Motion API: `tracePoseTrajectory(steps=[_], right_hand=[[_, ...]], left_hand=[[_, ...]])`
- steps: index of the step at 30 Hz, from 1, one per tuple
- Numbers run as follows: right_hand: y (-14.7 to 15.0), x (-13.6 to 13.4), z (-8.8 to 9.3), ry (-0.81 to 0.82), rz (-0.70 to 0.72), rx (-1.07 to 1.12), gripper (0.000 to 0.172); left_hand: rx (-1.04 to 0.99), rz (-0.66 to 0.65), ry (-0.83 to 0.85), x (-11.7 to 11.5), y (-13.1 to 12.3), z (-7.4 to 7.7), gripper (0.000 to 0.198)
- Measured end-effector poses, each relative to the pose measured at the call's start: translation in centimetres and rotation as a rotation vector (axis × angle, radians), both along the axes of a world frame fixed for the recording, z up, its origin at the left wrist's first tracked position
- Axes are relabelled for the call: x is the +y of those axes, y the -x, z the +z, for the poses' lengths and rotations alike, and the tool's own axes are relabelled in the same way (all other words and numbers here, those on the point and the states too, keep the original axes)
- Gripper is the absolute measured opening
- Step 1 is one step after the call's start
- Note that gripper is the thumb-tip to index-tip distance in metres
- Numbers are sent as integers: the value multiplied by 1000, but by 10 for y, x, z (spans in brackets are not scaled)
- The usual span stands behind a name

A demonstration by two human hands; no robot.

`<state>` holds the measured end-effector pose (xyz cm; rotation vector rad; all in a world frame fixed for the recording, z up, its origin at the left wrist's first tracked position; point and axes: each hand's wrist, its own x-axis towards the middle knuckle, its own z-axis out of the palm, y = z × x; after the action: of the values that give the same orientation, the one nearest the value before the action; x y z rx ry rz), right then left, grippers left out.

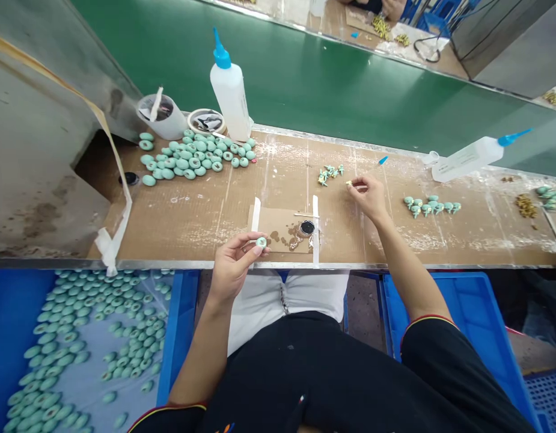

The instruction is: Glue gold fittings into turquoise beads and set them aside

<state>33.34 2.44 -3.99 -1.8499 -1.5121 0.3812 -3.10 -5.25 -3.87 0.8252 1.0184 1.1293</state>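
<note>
Near the table's front edge, my left hand (235, 258) pinches a pale green egg-shaped piece (261, 242) with an opening facing up. Farther right and forward, my right hand (368, 195) has its thumb and fingertips closed on a small yellowish piece (348, 183). Just left of that hand lies a little cluster of small green and yellow pieces (330, 173). Between the hands, a small round pot of dark liquid (307, 227) sits on a stained cardboard sheet (282, 216), with a thin stick (306, 215) beside it.
Many green pieces (183, 162) lie at the back left, by a white bottle (230, 96) and a cup (164, 117). Joined pieces (433, 206) and a tilted bottle (469, 159) are at right. A blue bin (181, 325) stands below left. Across the green belt, another person's hand shows.
</note>
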Motion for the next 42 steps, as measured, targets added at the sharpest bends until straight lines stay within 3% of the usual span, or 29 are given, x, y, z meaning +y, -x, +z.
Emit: tracePoseTrajectory(steps=[6, 11, 17, 42], right_hand=[[50, -45, 50, 4, 475, -54, 14], [76, -58, 56, 33, 704, -202, 9], [79, -53, 45, 88, 724, -297, 14], [88, -57, 50, 71, 739, -405, 18]], left_hand=[[20, 48, -35, 0, -7, -4, 36], [-9, 72, -51, -1, -13, -5, 36], [-5, 130, -31, -4, -15, -9, 36], [-44, 86, 5, -6, -15, -18, 38]])
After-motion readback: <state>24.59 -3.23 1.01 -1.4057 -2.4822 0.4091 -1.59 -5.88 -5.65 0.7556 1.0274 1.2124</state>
